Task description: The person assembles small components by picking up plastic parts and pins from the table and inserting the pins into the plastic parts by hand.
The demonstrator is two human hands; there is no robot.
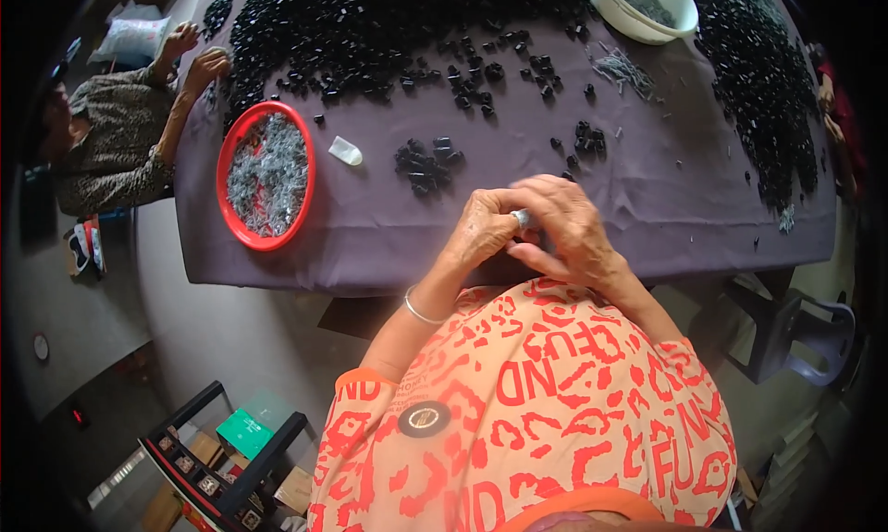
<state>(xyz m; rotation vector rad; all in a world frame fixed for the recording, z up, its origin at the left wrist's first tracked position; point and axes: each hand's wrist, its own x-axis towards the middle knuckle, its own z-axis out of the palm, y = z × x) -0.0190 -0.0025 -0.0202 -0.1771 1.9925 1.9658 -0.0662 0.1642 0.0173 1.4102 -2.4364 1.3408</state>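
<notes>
My left hand [483,227] and my right hand [569,225] meet over the table's near edge, fingers closed together. A small whitish wrap or piece [522,218] shows at the fingertips between them; whatever else they pinch is hidden behind the fingers. Just beyond, to the left, lies a cluster of small black blocky parts [425,168]. Another little group of black parts [589,140] sits past my right hand. Farther left stands a red bowl [225,176] holding many thin grey pieces, with a white round-ended piece [346,151] beside it.
A large heap of black parts [324,32] covers the far side of the cloth-covered table [370,245]; another heap [758,97] runs down the right. A cream bowl [689,28] stands between them near loose grey pins [624,72]. At left, another person's hand [208,68] works. A plastic chair [805,333] is at right.
</notes>
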